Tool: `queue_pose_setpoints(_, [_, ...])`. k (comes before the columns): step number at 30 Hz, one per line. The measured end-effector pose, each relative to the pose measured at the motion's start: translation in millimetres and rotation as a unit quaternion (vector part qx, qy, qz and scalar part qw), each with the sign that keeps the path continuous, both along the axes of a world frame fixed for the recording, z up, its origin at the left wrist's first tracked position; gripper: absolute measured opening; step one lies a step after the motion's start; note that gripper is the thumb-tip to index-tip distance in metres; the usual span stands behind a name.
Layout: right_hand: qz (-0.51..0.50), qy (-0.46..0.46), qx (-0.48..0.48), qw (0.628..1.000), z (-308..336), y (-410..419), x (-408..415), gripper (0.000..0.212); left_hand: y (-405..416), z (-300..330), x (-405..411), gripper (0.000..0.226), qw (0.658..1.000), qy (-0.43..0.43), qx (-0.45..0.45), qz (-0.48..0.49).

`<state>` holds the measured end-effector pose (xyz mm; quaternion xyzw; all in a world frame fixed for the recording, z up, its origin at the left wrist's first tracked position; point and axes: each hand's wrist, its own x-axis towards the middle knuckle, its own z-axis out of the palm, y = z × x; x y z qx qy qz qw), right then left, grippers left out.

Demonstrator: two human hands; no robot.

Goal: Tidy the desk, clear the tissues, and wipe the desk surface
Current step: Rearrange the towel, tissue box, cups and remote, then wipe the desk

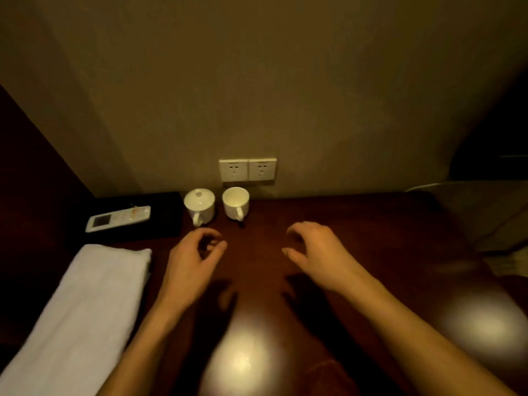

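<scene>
Both hands empty: left hand (194, 252) loosely curled, fingertips nearly meeting, right hand (314, 250) clawed with fingers spread, both over the dark desk (371, 238). Folded white towel (83, 304) lies at the left. Lidded cup (199, 205) and open cup (236, 202) stand beyond, a remote (118, 218) on the black tray (165, 221).

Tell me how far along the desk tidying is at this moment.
No tissues show on the desk; the two cups stand together by the wall. Both the left hand and right hand hover empty. The folded white towel lies untouched at left, so wiping seems left.
</scene>
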<state>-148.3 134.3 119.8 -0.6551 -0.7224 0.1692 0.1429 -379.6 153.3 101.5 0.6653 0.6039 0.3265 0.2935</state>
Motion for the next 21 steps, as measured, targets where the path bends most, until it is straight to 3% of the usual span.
queue_pose_setpoints(6, [-0.033, 0.046, 0.067, 0.996, 55.0, -93.6, 110.9, 0.03, -87.5, 64.8, 95.7, 0.014, 0.996, -0.07, 0.044, -0.022])
queue_pose_setpoints(9, [-0.007, 0.062, 0.044, 0.997, 50.4, -125.6, 128.4, 0.037, -126.0, 76.2, 128.4, 0.016, 0.995, -0.07, 0.065, -0.022])
queue_pose_setpoints(14, [0.033, 0.031, -0.029, 0.999, -9.0, -163.5, 114.5, 0.068, -161.7, 24.9, 154.0, 0.027, 0.998, 0.015, 0.062, -0.013])
queue_pose_setpoints(21, [0.048, 0.004, -0.106, 0.993, -103.2, -180.0, 97.1, 0.06, -188.5, -93.0, 162.1, 0.035, 0.989, 0.122, -0.011, -0.08])
